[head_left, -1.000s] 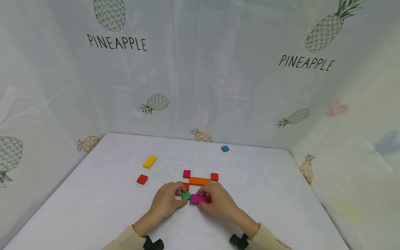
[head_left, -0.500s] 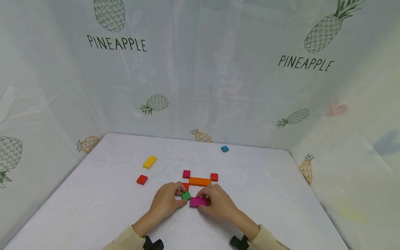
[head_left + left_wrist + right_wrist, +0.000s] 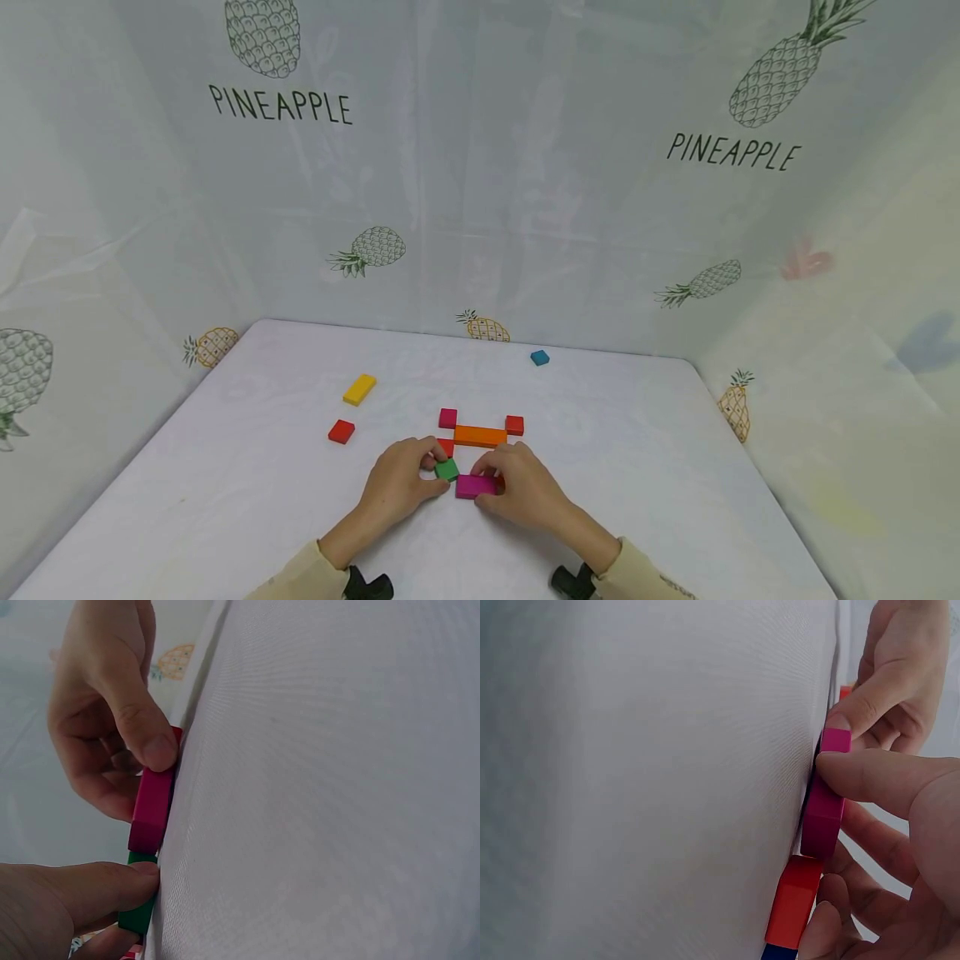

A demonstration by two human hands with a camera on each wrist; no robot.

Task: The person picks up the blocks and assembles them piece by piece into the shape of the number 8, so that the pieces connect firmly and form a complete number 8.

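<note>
Now, left hand (image 3: 399,479): pinches the green block (image 3: 447,471), fingers curled in.
Right hand (image 3: 527,485): grips the magenta block (image 3: 474,487) between thumb and fingers.
Blocks: on the white table (image 3: 645,467), green just beside magenta's left end.
Orange bar (image 3: 480,436): lies beyond both blocks.

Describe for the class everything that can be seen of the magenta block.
The magenta block is a plain, solid-looking rectangular bar with flat faces and crisp edges; its material is unclear. Its length runs left to right, low at the white tabletop; full contact cannot be confirmed. The right hand pinches it across its long sides. A green block is close by its left end, a red block by its right.
</note>
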